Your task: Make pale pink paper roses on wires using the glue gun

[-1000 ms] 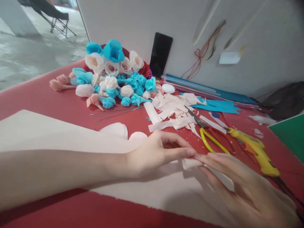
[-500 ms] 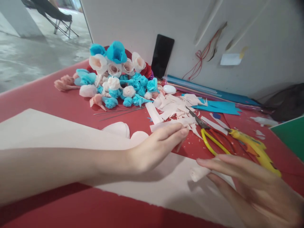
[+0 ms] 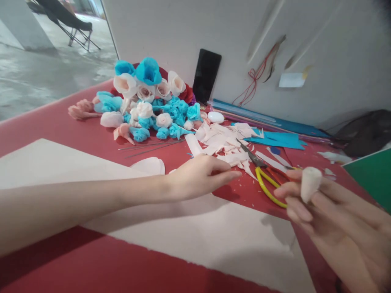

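Observation:
Between the thumb and fingers of my right hand (image 3: 339, 232) is a small rolled piece of pale paper (image 3: 310, 183), narrower at the bottom, held up off the table. My left hand (image 3: 200, 179) hovers over the large pale paper sheet (image 3: 195, 236), its fingers stretched out and holding nothing I can see. Rounded petal-shaped paper pieces (image 3: 148, 165) lie on the sheet, partly covered by that hand. Scissors (image 3: 265, 183) with yellow and red handles rest between my hands. Most of the yellow glue gun is hidden behind my right hand.
Blue, white and pink paper flowers (image 3: 149, 106) are heaped at the back left, with thin wires in front. Pale scraps (image 3: 214, 136) and blue paper (image 3: 279, 139) lie mid-table. A phone (image 3: 207, 75) leans on the wall. A green board (image 3: 371, 173) stands at right.
My right hand has lifted the rolled paper off the sheet and moved right, turning the roll upright. My left hand has shifted slightly, its fingers lower.

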A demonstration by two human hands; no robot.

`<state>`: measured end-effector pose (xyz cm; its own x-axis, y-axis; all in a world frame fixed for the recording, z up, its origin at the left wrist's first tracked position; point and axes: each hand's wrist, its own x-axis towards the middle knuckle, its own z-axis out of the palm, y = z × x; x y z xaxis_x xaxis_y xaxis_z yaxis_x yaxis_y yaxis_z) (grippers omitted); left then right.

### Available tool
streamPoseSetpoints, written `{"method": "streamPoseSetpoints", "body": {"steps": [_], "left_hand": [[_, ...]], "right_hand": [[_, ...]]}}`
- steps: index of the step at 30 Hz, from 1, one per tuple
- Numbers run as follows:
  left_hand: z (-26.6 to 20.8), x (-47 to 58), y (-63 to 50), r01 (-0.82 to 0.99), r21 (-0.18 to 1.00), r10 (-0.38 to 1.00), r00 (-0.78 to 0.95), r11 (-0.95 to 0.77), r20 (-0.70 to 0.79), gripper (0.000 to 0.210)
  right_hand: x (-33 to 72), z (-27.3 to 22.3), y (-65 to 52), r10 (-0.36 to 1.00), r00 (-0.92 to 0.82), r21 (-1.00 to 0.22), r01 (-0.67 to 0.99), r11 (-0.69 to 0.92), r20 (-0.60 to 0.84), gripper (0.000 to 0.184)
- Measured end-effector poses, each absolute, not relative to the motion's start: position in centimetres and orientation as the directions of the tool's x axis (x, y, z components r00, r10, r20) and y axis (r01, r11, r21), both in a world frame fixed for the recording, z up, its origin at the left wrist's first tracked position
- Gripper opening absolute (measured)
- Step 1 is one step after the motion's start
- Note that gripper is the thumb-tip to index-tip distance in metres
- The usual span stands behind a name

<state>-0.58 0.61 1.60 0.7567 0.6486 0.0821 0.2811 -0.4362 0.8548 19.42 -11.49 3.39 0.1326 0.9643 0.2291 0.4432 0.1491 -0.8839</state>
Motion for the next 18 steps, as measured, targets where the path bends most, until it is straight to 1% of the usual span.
{"method": "streamPoseSetpoints", "body": {"steps": [1,2,3,4,5,6,7,9,11,12,16,18], "left_hand": [[1.6,-0.6,1.0,0.290,0.864,0.655,0.753,-0.411,0.059,0.047],[1.6,-0.6,1.3,0.289,0.872,0.665,0.745,-0.394,0.054,0.045],[1.7,-0.6,1.5,0.277,0.878,0.677,0.733,-0.389,0.069,0.036],[1.9,-0.7,1.7,0.251,0.883,0.686,0.720,-0.397,0.104,0.020],[2.1,-0.7,1.7,0.215,0.883,0.687,0.711,-0.417,0.151,0.011],[2.4,-0.7,1.5,0.175,0.882,0.675,0.712,-0.438,0.194,0.024],[2.7,-0.8,1.3,0.142,0.882,0.657,0.722,-0.449,0.218,0.031],[3.4,-0.9,0.5,0.084,0.876,0.600,0.759,-0.474,0.252,0.017],[3.9,-1.0,-0.3,0.034,0.872,0.548,0.790,-0.488,0.276,0.018],[4.0,-1.0,-0.7,0.017,0.870,0.533,0.797,-0.492,0.286,0.019],[4.1,-1.1,-1.1,0.003,0.850,0.520,0.792,-0.527,0.319,0.015],[4.1,-1.1,-0.9,0.028,0.828,0.518,0.792,-0.560,0.323,0.012]], "right_hand": [[19.6,3.4,-11.5,0.977,0.111,-0.930,0.343,0.132,0.180,0.019],[19.6,3.4,-11.5,0.988,0.104,-0.969,0.232,0.090,0.116,0.019],[19.6,3.4,-11.5,0.992,0.118,-0.990,0.135,0.033,0.049,0.019],[19.5,3.3,-11.6,0.987,0.159,-0.996,0.088,-0.015,-0.001,0.019],[19.3,3.3,-11.6,0.980,0.193,-0.996,0.066,-0.055,-0.041,0.019],[19.1,3.3,-11.5,0.975,0.216,-0.995,0.060,-0.074,-0.059,0.019],[18.9,3.3,-11.4,0.975,0.210,-0.995,0.062,-0.081,-0.067,0.018],[18.7,3.5,-11.2,0.990,0.129,-0.994,0.085,-0.075,-0.064,0.018],[18.8,3.6,-11.0,0.997,0.032,-0.989,0.126,-0.076,-0.072,0.022],[18.9,3.7,-11.0,0.996,0.011,-0.986,0.146,-0.084,-0.084,0.025],[19.4,3.5,-11.2,0.993,0.009,-0.965,0.237,-0.116,-0.118,0.025],[19.5,3.3,-11.2,0.989,-0.008,-0.965,0.224,-0.139,-0.144,0.032]]}}
